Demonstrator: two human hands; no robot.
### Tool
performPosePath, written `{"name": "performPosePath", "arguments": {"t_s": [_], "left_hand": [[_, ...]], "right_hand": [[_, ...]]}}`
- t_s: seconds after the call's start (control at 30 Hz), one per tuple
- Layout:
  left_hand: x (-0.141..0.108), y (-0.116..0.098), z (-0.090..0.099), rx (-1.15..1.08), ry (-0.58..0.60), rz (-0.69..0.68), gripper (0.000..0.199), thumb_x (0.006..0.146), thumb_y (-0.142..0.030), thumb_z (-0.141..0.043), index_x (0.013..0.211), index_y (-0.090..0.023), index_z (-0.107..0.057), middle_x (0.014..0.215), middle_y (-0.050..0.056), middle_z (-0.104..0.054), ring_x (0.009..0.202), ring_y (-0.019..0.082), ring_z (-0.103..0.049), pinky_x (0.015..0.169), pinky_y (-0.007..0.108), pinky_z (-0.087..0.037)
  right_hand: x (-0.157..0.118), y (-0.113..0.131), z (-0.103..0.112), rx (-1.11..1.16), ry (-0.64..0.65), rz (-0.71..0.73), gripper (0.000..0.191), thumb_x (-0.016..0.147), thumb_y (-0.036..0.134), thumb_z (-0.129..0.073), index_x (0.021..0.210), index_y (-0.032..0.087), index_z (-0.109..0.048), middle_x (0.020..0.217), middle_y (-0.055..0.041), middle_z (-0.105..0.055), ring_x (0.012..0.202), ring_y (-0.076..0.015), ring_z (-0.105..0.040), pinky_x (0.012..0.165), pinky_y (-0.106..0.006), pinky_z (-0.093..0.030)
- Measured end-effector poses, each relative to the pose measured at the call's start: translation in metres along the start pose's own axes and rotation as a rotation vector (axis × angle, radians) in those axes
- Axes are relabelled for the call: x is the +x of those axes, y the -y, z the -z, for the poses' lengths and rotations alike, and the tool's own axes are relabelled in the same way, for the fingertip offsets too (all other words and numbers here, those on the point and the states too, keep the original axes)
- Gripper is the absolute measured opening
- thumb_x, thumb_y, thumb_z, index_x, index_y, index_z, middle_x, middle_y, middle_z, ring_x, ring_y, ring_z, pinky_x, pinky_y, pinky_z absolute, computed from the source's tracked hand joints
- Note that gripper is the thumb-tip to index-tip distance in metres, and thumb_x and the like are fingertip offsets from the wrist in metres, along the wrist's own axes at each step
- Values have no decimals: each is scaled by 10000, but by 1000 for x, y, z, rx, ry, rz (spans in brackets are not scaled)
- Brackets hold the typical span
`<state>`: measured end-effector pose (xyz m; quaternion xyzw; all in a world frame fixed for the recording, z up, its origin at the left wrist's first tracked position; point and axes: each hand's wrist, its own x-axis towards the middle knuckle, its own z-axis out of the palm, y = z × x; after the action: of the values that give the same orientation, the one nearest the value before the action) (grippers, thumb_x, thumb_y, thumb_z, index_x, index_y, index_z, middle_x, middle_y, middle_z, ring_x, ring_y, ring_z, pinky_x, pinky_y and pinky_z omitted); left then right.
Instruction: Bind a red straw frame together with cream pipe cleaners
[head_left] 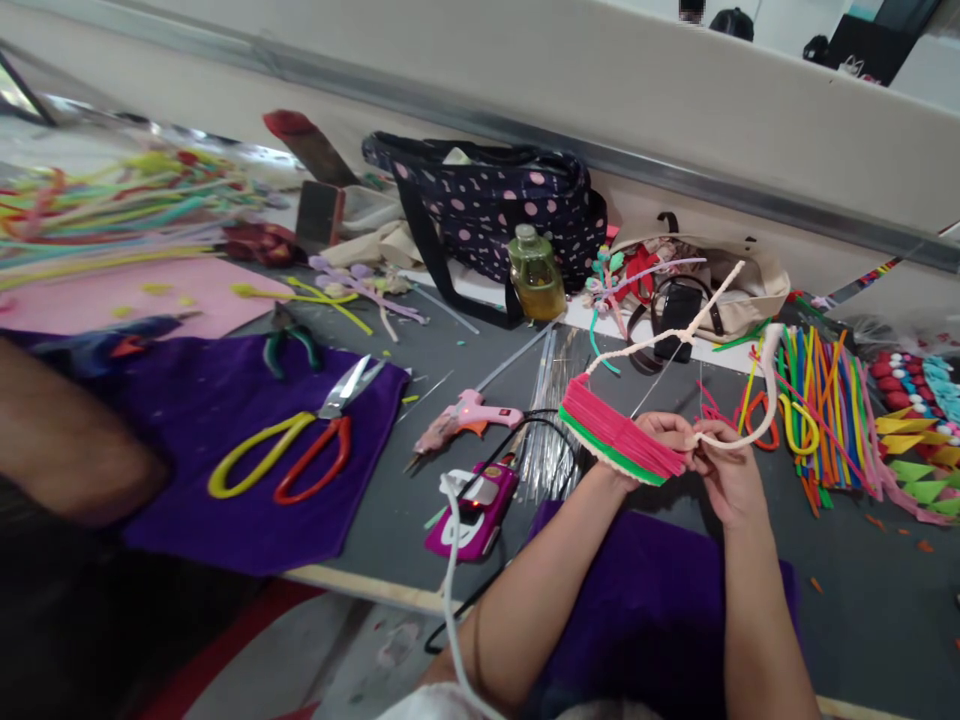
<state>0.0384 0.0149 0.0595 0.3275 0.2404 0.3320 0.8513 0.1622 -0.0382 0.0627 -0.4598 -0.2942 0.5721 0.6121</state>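
Observation:
My left hand is closed, partly hidden behind a pink, green and cream panel of pipe cleaners. From the panel's upper left corner a twisted cream pipe cleaner runs up to the right. Between the fingertips of my right hand is the end of a thick cream pipe cleaner, which curves upward. Both hands' fingertips meet beside the panel's right end; the exact join is hidden. Below them lies a purple cloth.
A pink glue gun, a magenta power bank and clear glue sticks lie left of my arms. Large scissors rest on another purple cloth near a person's arm. A bottle and a dotted bag stand behind. Colourful pipe cleaners lie right.

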Motion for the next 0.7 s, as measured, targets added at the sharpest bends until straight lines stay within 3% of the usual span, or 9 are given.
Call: {"name": "performPosePath", "arguments": {"t_s": [0.33, 0.5, 0.7], "left_hand": [[4, 7, 2, 39, -93, -63, 317, 533, -298, -836, 616, -99, -604, 534, 27, -617, 449, 117, -583, 465, 206, -433], [5, 9, 3, 109, -151, -145, 249, 572, -247, -802, 664, -95, -628, 581, 30, -632, 479, 121, -601, 485, 210, -442], [3, 10, 1, 263, -146, -212, 232, 645, -293, -755, 716, -92, -664, 568, 33, -624, 500, 107, -574, 502, 205, -427]], "right_hand": [[4, -9, -4, -18, -51, 100, 191, 728, 349, -739, 766, 179, -661, 630, 23, -599, 504, -58, -499, 440, -160, -321], [4, -16, -5, -178, -180, 242, 212, 761, 380, -697, 821, 185, -645, 596, 52, -546, 458, -58, -423, 438, -181, -322], [0, -18, -5, -414, -294, 322, 267, 790, 389, -634, 971, 194, -651, 724, 12, -609, 545, -99, -496, 504, -212, -394]]}}
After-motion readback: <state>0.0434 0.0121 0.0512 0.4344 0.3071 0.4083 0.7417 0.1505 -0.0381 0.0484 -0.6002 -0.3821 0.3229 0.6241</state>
